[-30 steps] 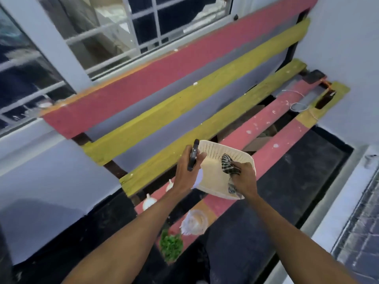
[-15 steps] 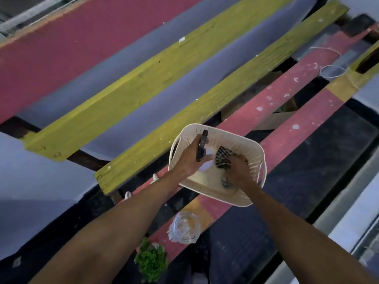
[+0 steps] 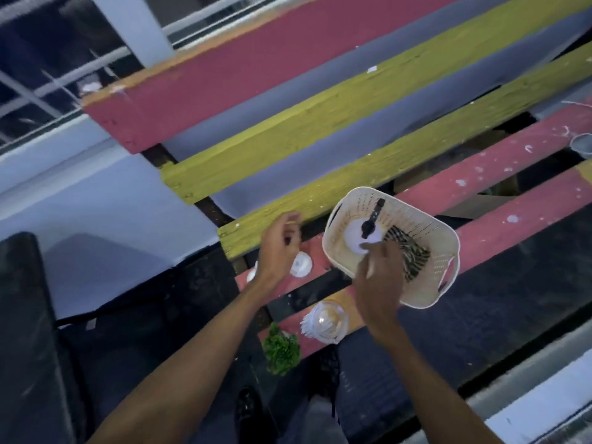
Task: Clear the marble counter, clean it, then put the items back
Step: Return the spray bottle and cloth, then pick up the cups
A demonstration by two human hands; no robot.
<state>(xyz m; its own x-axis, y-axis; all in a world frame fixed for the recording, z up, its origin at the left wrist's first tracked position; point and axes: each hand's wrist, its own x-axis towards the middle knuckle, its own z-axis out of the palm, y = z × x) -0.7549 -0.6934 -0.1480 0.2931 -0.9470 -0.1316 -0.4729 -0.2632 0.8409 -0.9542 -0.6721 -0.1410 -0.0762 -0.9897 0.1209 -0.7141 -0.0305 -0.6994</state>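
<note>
A cream perforated basket (image 3: 427,224) rests on the red planks above the dark marble counter (image 3: 499,296). Inside it lie a black watch (image 3: 373,219) on a white disc (image 3: 354,236) and a checkered cloth (image 3: 411,257). My right hand (image 3: 379,283) grips the basket's near rim, with its fingers reaching inside by the cloth. To the left of the basket my left hand (image 3: 278,248) hovers, fingers loosely curled and holding nothing.
Small white bulbs (image 3: 301,265), a clear toothpick holder (image 3: 326,317) and a small green plant (image 3: 282,347) sit near the plank ends. A grey cup (image 3: 581,143) is at the right edge. Yellow and red planks lean up to the window.
My left hand let go of the black watch, which now lies in the basket, and drew back to the left. My right hand released the cloth and holds the rim.
</note>
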